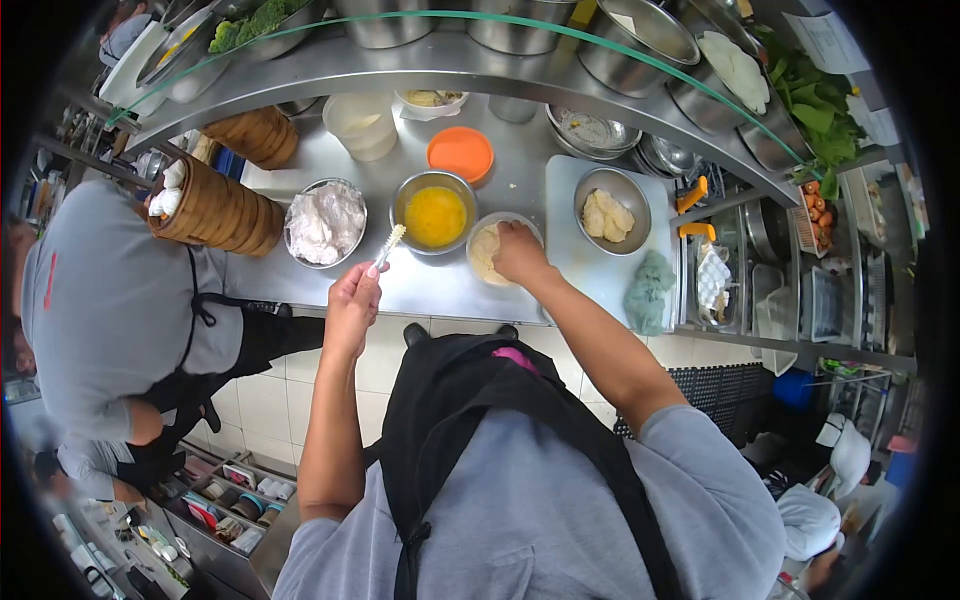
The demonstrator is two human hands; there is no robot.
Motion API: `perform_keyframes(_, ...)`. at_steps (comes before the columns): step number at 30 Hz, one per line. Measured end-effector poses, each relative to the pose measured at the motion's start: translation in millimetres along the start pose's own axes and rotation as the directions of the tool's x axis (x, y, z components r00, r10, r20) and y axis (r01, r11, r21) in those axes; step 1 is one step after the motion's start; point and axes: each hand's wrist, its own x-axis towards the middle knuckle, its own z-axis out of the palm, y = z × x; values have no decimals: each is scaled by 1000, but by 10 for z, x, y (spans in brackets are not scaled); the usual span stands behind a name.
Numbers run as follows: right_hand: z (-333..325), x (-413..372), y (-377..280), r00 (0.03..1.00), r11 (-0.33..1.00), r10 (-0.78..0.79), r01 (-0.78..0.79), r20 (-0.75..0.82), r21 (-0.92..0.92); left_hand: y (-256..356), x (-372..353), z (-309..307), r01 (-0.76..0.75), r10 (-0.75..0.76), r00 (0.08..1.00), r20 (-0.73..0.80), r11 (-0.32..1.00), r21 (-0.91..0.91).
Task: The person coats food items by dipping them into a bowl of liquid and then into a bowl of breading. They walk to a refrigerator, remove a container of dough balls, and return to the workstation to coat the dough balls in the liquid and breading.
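My left hand (355,300) pinches a thin pale stick with a crumb-coated end (390,245), held up in front of a metal bowl of yellow liquid (436,216). To the right, my right hand (521,252) reaches into a small bowl of pale crumbs (485,255); its fingertips are down in the bowl and partly hidden. A metal bowl with white, powdery contents (325,222) stands left of the yellow liquid. On a white cutting board (560,190) at the right sits a metal bowl with pale yellow lumps (607,216).
Stacked bamboo steamers (230,212) stand at the left, beside a co-worker in grey (110,300). An orange lid (460,153) and a plastic tub (360,125) lie behind the bowls. Overhead runs a metal shelf (450,55) with containers. Green netting (650,292) is at the right edge.
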Motion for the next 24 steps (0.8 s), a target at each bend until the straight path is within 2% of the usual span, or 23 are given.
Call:
perform_keyframes(1, 4, 23, -16, 1000, 1000, 1, -1, -3, 0, 9, -2, -4, -2, 2, 1000, 2, 1000, 1)
perform_keyframes(3, -21, 62, -48, 988, 991, 100, -109, 113, 74, 30, -24, -7, 3, -3, 1000, -1, 1000, 14)
perform_keyframes(9, -449, 17, -174, 974, 992, 70, -92, 214, 91, -17, -13, -36, -26, 26, 1000, 9, 1000, 3)
perform_keyframes(13, -658, -18, -183, 990, 1000, -16, 13, 143, 18, -31, -34, -42, -19, 19, 1000, 13, 1000, -9)
perform_keyframes(15, -803, 61, -118, 971, 997, -52, 36, 234, 73, -51, -38, -71, -3, 3, 1000, 1, 1000, -6)
perform_keyframes(16, -870, 108, -92, 971, 997, -52, 36, 234, 73, -54, -34, -94, -4, 4, 1000, 1, 1000, -6)
perform_keyframes(18, -946, 173, -73, 982, 980, -10, -27, 186, 196, -66, -39, -165, -11, 10, 999, -34, 1000, -14)
perform_keyframes(19, -861, 179, -80, 982, 980, -11, -26, 187, 199, -68, -33, -202, -10, 10, 999, -36, 1000, -12)
perform_keyframes(21, -510, 211, -101, 934, 980, -73, 1, 350, 201, -46, -8, -296, -18, 16, 997, -77, 1000, -25)
perform_keyframes(22, -289, 198, -81, 934, 978, -88, 14, 347, 208, -19, 4, -359, -25, 23, 996, -89, 1000, -19)
perform_keyframes(24, 82, 118, -27, 932, 991, -131, 111, 337, 78, 35, 32, -520, -55, 55, 992, -116, 998, 4)
